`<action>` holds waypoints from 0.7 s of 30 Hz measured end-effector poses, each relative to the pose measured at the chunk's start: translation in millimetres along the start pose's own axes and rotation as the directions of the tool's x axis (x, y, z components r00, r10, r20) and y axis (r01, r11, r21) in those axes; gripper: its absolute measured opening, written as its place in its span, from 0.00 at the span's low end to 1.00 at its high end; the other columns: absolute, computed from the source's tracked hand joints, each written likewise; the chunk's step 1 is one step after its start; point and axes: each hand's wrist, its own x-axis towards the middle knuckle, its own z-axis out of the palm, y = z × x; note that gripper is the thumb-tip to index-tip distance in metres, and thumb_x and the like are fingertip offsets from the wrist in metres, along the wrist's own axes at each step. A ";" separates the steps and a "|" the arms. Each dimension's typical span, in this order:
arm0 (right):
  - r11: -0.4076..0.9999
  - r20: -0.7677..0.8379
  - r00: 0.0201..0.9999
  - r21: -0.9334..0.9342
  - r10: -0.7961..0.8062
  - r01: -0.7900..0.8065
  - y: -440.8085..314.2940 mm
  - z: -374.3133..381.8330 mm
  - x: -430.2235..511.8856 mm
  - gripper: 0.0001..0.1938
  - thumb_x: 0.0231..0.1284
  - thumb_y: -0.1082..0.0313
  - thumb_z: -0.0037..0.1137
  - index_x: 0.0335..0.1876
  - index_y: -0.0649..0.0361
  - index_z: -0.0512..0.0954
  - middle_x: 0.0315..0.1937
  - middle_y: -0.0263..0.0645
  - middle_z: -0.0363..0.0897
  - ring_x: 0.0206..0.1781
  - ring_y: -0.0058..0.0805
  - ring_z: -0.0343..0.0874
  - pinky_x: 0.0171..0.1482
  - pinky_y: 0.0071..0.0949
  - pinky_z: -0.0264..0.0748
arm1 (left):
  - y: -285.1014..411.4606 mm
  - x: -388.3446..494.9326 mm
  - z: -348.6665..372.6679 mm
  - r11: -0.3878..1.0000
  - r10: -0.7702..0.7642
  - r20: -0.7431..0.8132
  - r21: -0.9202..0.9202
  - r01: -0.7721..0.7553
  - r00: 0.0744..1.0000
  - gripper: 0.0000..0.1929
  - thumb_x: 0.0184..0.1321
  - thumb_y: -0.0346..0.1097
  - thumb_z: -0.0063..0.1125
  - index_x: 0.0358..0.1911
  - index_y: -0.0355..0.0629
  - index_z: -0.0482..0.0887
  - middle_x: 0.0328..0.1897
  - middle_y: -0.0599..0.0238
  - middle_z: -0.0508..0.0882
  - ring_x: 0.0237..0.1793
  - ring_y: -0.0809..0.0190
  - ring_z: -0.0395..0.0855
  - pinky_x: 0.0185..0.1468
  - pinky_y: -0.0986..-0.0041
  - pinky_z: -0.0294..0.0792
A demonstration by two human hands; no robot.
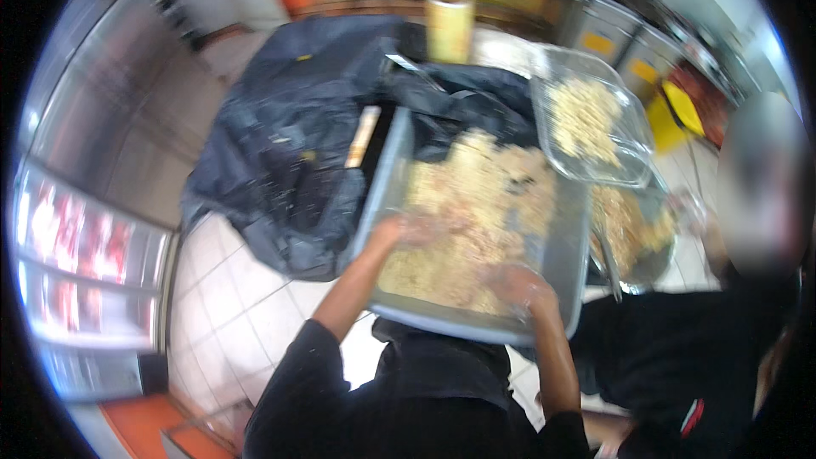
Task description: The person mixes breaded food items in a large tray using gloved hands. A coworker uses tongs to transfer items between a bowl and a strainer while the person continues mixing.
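A large grey plastic tub [577, 255] stands before me, holding a pale yellow crumb-like coating [417, 271]. Pinkish pieces [468, 236], perhaps raw meat, lie among the crumbs. At the tub's left side my left hand [417, 228] reaches into the mix, blurred, in what looks like a clear plastic glove. My right hand [519, 287], in a similar clear glove, is down in the crumbs near the front right corner. The fingers of both hands are blurred or hidden, so whether they grip anything is unclear. A browner patch [529, 188] of crumbs lies at the back right.
Black plastic sheeting [274, 121] covers the table. A clear plastic container [628, 108] holds coated pieces; below it sits a bowl [666, 248] with a utensil handle [609, 261]. A co-worker [669, 344] stands close on my right. A yellow cylinder [449, 29] stands behind the tub.
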 end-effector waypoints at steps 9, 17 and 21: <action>0.998 -0.002 0.999 -0.051 -0.039 0.038 1.8 -4.2 -2.3 0.23 0.69 0.48 0.45 0.49 0.61 0.82 0.48 0.55 0.81 0.55 0.52 0.78 0.59 0.46 0.72 | -2.8 -115.0 -42.9 -0.098 -0.108 -0.541 -0.829 -0.551 0.834 0.34 0.71 0.51 0.52 0.71 0.35 0.62 0.61 0.47 0.79 0.57 0.52 0.81 0.61 0.59 0.74; 0.994 0.008 0.999 -0.103 0.035 -0.034 5.8 1.4 5.8 0.28 0.71 0.43 0.41 0.42 0.63 0.83 0.43 0.54 0.82 0.47 0.53 0.80 0.55 0.48 0.72 | -71.9 -112.5 -11.9 -0.521 -0.296 -0.530 -0.608 -0.599 0.795 0.20 0.73 0.49 0.47 0.57 0.40 0.75 0.64 0.53 0.78 0.60 0.54 0.78 0.60 0.58 0.72; 0.994 0.171 0.984 -0.096 0.060 -0.044 -7.0 -12.7 3.4 0.30 0.70 0.41 0.41 0.42 0.65 0.82 0.42 0.57 0.83 0.47 0.54 0.81 0.55 0.49 0.73 | -86.2 -111.9 -1.5 -0.573 -0.285 -0.506 -0.591 -0.568 0.814 0.20 0.73 0.48 0.48 0.54 0.38 0.76 0.64 0.53 0.78 0.60 0.53 0.79 0.59 0.58 0.73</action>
